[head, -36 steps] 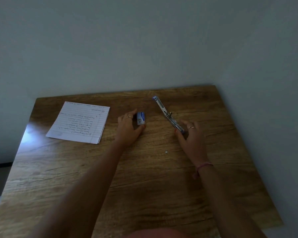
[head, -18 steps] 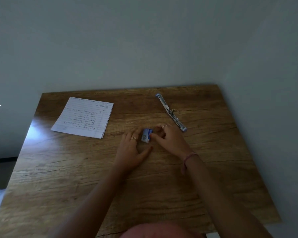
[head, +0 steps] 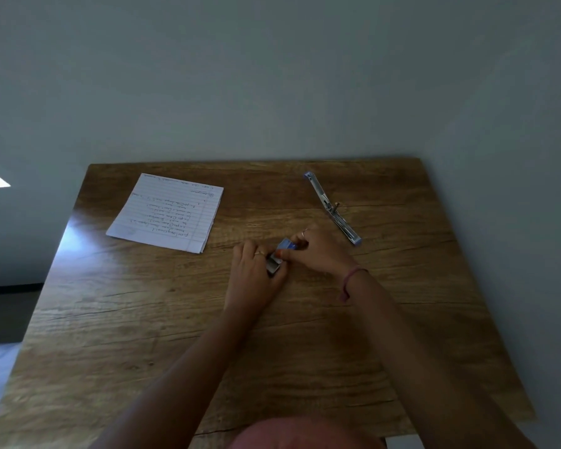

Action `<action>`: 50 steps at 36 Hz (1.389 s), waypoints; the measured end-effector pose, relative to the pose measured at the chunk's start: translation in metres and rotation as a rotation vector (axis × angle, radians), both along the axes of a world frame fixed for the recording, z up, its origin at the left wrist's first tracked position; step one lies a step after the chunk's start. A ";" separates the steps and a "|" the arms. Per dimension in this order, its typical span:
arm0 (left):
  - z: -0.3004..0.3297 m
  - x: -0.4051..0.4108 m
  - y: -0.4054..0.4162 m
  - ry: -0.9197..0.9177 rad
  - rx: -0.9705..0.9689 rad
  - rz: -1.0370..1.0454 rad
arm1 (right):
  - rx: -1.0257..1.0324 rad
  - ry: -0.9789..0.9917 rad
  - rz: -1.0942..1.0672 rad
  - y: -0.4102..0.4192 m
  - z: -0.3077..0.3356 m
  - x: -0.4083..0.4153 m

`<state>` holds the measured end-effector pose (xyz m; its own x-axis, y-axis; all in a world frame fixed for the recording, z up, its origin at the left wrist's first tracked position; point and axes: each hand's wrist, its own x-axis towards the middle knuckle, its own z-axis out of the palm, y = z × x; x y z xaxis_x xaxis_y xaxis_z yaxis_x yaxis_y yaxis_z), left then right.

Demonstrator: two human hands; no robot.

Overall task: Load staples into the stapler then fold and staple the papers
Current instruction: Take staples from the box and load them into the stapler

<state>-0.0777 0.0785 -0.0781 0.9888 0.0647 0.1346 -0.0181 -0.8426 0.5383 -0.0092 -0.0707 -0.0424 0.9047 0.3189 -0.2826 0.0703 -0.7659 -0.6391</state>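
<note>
Stage: early, by my judgement. The staples are not yet in the stapler, and folding and stapling the papers are both left to do.

Stapler [head: 332, 209]: swung open flat, lying untouched as a long thin strip near the far right corner of the counter [head: 305, 351], just beyond the right hand. Its magazine is too small here to show whether any staples sit in it.

Papers [head: 166, 217]: a lined, handwritten stack, lying flat and unfolded toward the far left corner, well apart from both hands.

Staple box [head: 280, 256]: a small blue and white box in the middle of the counter, between the two hands. A grey inner part shows at its near end, so it looks partly slid open, as if a strip of staples is being got out; that is my reading, not plainly seen.

Left hand [head: 256, 273]: its grip is closed round the near, grey end of the box, fingers curled over it and thumb under. A ring shows on one finger.

Right hand [head: 318, 251]: its grip pinches the far, blue end of the box with curled fingertips. A ring and a pink wrist cord show.

Left to do: free a strip, lay it in the open stapler, close it, then fold and staple the sheets.
</note>
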 end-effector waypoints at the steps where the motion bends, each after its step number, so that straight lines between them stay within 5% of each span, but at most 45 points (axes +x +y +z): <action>1: 0.000 0.000 0.000 -0.001 0.000 0.001 | -0.003 0.004 -0.009 0.001 0.000 0.000; 15: 0.004 -0.006 0.004 -0.019 -0.097 0.037 | 0.167 0.107 -0.199 -0.001 0.006 0.008; 26: 0.005 -0.011 0.008 -0.009 -0.126 0.008 | -0.059 -0.295 0.050 0.013 0.016 -0.012; 38: 0.006 -0.011 0.008 0.016 -0.163 -0.005 | -0.483 -0.428 0.206 0.041 0.022 -0.022; 50: 0.004 -0.010 0.010 0.007 -0.144 -0.020 | -0.345 -0.342 0.103 0.043 0.024 -0.024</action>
<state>-0.0878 0.0882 -0.0746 0.9910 0.0630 0.1184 -0.0300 -0.7562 0.6537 -0.0334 -0.0276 -0.0187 0.9326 0.3521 -0.0797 0.3187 -0.9066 -0.2765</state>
